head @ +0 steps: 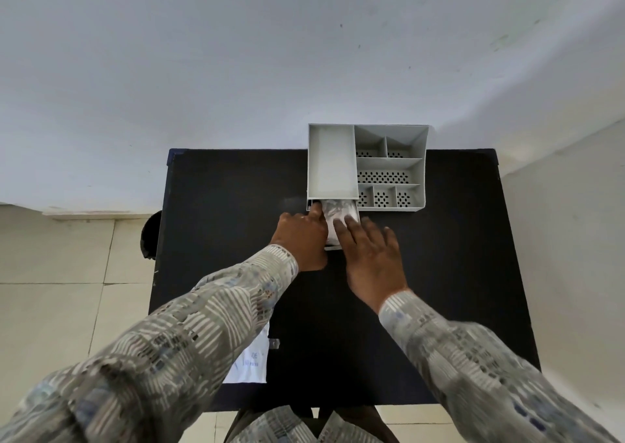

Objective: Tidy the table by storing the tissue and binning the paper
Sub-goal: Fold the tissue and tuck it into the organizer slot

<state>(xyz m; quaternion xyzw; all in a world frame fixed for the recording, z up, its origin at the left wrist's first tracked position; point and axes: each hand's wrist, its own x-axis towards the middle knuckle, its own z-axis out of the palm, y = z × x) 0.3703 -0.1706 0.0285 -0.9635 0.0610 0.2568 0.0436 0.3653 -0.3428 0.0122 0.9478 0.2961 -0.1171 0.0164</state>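
A grey desk organiser (pixel 368 165) stands at the back of the black table (pixel 230 205). Its small drawer (pixel 333 247) is pulled out at the front left and holds a white tissue pack (pixel 338 210). My left hand (pixel 302 236) rests against the drawer's left side, index finger at the organiser's front edge. My right hand (pixel 370 253) lies flat with spread fingers, fingertips pressing on the tissue pack. A white sheet of paper (pixel 250 358) lies near the table's front left, partly hidden under my left sleeve.
A dark round bin (pixel 150 236) sits on the tiled floor just left of the table. The organiser has one large tray and several small perforated compartments. A white wall runs behind the table.
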